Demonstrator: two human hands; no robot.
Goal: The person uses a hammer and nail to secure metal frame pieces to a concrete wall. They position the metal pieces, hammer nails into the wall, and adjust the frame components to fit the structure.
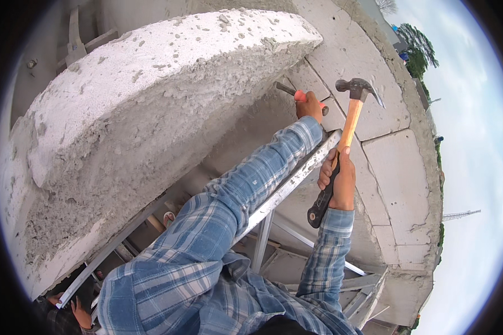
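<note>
My left hand [310, 107] grips a chisel [299, 95] by its red guard, its blade toward the underside of a long, rough concrete ledge [151, 100] with chipped edges. My right hand [336, 178] is wrapped round the wood-and-black handle of a claw hammer [351, 117], whose head is raised just right of the chisel's struck end. Behind both tools is a pale wall of panels [397, 173] with cracked seams. Whether the chisel tip touches the concrete, I cannot tell.
A white-flecked metal beam [276, 198] runs diagonally under my left arm, with metal framing [262, 240] below. Another person's hand [82, 317] shows at the lower left. Wooden pieces [75, 44] lie at the upper left. Trees and sky are beyond the wall's right edge.
</note>
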